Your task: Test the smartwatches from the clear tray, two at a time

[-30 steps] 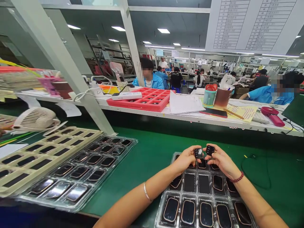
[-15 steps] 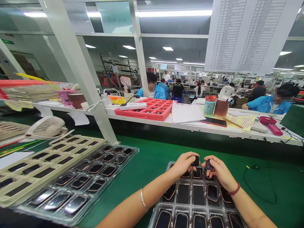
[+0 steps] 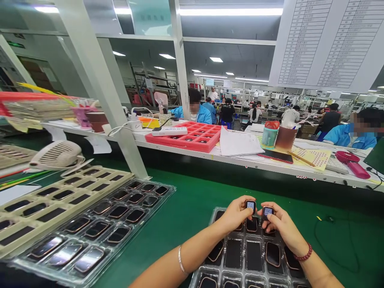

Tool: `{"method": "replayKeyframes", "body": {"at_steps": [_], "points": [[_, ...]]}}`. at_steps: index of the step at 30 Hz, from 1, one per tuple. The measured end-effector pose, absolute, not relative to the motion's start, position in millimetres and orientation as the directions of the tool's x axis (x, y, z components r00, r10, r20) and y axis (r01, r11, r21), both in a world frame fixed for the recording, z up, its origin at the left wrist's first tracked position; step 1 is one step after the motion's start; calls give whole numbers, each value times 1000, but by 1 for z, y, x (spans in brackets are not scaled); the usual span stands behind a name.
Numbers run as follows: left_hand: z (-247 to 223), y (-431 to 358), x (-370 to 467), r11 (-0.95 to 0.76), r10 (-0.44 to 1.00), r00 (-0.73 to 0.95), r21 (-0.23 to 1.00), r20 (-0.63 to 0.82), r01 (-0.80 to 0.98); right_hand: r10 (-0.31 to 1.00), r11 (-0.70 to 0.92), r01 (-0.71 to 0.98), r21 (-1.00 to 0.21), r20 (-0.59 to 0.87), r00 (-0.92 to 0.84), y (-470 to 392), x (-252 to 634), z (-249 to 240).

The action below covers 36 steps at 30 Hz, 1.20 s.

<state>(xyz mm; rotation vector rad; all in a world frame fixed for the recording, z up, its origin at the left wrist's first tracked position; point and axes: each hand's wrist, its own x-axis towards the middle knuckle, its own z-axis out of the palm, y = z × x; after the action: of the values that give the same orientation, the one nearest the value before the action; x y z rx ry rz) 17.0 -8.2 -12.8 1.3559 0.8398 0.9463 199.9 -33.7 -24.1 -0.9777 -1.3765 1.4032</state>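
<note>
Head view: the left hand [image 3: 237, 214] pinches one small smartwatch body [image 3: 250, 206] between thumb and fingers, and the right hand [image 3: 280, 226] pinches a second watch body [image 3: 267, 211] the same way. Both are held side by side, almost touching, just above the far end of a clear blister tray [image 3: 210, 262] on the green desk [image 3: 192, 204]. Each lifted piece shows a small bluish label toward the camera.

Risk, as I judge it: the grips are fingertip pinches on smooth little housings, so either piece could slip and drop onto the watch bodies seated below, scratching a glass face. The two held pieces could also knock together, being so close.

Counts: two watch bodies in hand, one per hand. Two trays lie at the left, a clear one [image 3: 90, 228] full of watch bodies and a beige one [image 3: 45, 200] beside it; the near tray's rows run out of frame, so its pieces cannot be counted fully. One red tray [image 3: 192, 138] sits on the shelf behind, and one white fan [image 3: 57, 154] at the left.
</note>
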Motion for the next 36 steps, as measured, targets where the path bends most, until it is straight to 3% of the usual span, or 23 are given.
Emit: {"method": "replayKeyframes", "body": {"at_steps": [7,36], "points": [[-25,-4,15,-57,903,423,996,80,-67,949,55,12,-998,49,-311,-33,199,-27],[-22,-16,15,-158,877,466,986,120,43,937,74,40,-996,55,-345,-38,197,-22]]}}
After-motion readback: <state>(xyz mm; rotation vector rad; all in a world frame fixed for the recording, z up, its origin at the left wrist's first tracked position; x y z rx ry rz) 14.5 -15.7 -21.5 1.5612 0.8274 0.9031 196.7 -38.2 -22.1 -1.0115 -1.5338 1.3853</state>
